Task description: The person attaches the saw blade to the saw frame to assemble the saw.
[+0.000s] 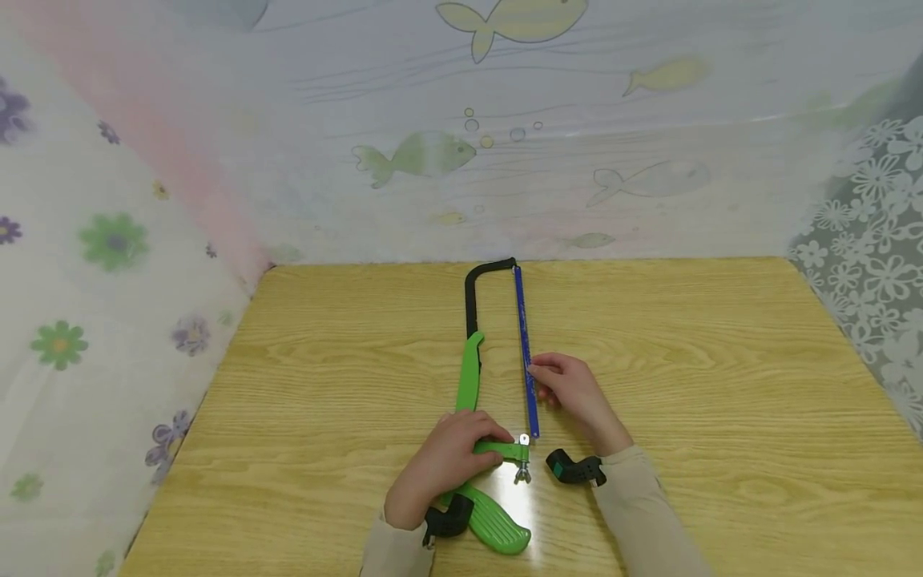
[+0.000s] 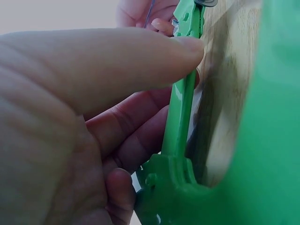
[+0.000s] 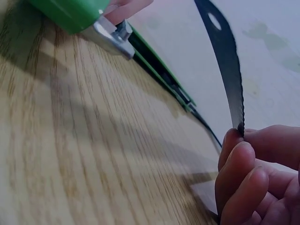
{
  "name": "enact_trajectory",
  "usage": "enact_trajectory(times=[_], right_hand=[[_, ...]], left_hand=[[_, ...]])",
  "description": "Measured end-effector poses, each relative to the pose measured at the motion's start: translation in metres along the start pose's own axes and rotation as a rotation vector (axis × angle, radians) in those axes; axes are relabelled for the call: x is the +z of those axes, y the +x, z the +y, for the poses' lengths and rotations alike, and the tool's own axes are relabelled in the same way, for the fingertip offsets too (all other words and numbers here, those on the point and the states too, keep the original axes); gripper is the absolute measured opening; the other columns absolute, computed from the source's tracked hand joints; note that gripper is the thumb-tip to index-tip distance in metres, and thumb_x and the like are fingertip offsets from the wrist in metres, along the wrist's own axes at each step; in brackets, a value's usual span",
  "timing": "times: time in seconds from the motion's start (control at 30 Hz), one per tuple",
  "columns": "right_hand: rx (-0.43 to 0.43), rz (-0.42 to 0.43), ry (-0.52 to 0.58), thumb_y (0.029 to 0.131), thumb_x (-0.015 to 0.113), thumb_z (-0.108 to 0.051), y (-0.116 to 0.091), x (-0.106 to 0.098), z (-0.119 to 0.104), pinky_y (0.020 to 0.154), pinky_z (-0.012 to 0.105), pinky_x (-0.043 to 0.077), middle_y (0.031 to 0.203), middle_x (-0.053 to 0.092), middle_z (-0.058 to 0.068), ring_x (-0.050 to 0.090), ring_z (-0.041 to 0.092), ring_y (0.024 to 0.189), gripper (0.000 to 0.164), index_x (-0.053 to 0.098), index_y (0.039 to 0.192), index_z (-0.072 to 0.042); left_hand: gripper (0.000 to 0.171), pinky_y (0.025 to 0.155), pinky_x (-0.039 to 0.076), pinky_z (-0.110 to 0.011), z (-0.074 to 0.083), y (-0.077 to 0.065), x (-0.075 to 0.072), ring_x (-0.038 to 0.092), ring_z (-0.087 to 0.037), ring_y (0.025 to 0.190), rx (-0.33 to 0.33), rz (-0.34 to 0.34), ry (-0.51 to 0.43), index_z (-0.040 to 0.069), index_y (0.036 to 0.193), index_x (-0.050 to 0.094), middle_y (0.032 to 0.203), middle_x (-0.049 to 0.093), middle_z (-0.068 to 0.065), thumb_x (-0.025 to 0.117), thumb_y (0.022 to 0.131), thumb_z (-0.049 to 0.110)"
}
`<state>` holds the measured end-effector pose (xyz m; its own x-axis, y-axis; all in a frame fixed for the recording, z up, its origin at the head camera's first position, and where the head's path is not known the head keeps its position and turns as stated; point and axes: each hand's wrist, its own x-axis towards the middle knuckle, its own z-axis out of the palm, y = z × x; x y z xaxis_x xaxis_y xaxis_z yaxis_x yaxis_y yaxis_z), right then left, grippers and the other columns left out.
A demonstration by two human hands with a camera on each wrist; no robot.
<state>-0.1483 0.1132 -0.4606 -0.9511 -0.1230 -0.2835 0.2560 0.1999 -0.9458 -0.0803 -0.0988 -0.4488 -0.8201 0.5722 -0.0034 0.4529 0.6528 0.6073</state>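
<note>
A hacksaw frame (image 1: 469, 377), green with a black curved front bow, lies on the table. My left hand (image 1: 450, 449) grips its green lower arm, thumb on one side and fingers on the other in the left wrist view. A silver pin and wing nut (image 1: 522, 473) sit at that arm's tip. My right hand (image 1: 577, 393) pinches the long blue saw blade (image 1: 525, 353) between thumb and fingers. The blade's far end meets the bow's tip; its near end, with a hole, lies beside the silver pin, apart from it. Fine teeth show along one blade edge in the right wrist view.
The wood-grain table (image 1: 685, 336) extends to both sides. A curtain with printed fish (image 1: 433, 152) hangs at the back, and flowered sheets (image 1: 115, 240) flank the left and right. Black wrist cameras (image 1: 573, 466) sit at both sleeves.
</note>
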Motion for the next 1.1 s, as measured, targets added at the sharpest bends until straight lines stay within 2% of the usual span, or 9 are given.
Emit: enact_trajectory(times=[0.4, 0.63, 0.9, 1.0, 1.1], right_hand=[[0.016, -0.009, -0.008, 0.087, 0.058, -0.024, 0.0008, -0.0014, -0.0034, 0.048, 0.025, 0.042, 0.070, 0.056, 0.008, 0.049, 0.014, 0.056, 0.034, 0.057, 0.112, -0.002], [0.009, -0.021, -0.010, 0.088, 0.057, -0.021, -0.0001, -0.0005, -0.0041, 0.046, 0.024, 0.041, 0.065, 0.052, 0.007, 0.045, 0.014, 0.051, 0.029, 0.059, 0.111, -0.003], [0.019, -0.038, -0.045, 0.086, 0.059, -0.024, -0.0016, -0.0003, -0.0025, 0.046, 0.025, 0.042, 0.072, 0.055, 0.009, 0.046, 0.014, 0.052, 0.029, 0.060, 0.110, -0.007], [0.023, -0.032, -0.074, 0.086, 0.059, -0.024, -0.0021, 0.0012, -0.0029, 0.047, 0.025, 0.043, 0.077, 0.057, 0.009, 0.046, 0.014, 0.052, 0.030, 0.060, 0.111, -0.008], [0.023, -0.025, -0.094, 0.086, 0.059, -0.023, -0.0021, 0.0027, -0.0029, 0.048, 0.026, 0.043, 0.081, 0.060, 0.009, 0.046, 0.014, 0.051, 0.029, 0.060, 0.111, -0.008]], left_hand=[[0.022, 0.075, 0.034, -0.026, 0.0006, 0.0001, 0.0007, 0.048, -0.006, 0.091, 0.014, 0.016, 0.010, 0.028, 0.102, 0.065, 0.101, 0.058, 0.016, 0.065, 0.080, 0.027], [0.022, 0.076, 0.035, -0.026, -0.0022, 0.0023, 0.0027, 0.049, -0.006, 0.091, 0.025, 0.020, 0.028, 0.029, 0.102, 0.065, 0.100, 0.058, 0.016, 0.065, 0.080, 0.027], [0.019, 0.082, 0.034, -0.029, 0.0008, 0.0037, 0.0027, 0.045, -0.007, 0.097, -0.008, 0.018, 0.028, 0.029, 0.098, 0.067, 0.097, 0.053, 0.016, 0.067, 0.079, 0.026], [0.020, 0.081, 0.035, -0.028, 0.0010, 0.0032, 0.0029, 0.044, -0.007, 0.093, -0.007, 0.026, 0.034, 0.028, 0.097, 0.067, 0.093, 0.051, 0.014, 0.068, 0.078, 0.025], [0.020, 0.072, 0.034, -0.025, 0.0014, 0.0029, 0.0024, 0.042, -0.006, 0.082, 0.000, 0.029, 0.050, 0.028, 0.097, 0.067, 0.082, 0.048, 0.013, 0.068, 0.077, 0.026]])
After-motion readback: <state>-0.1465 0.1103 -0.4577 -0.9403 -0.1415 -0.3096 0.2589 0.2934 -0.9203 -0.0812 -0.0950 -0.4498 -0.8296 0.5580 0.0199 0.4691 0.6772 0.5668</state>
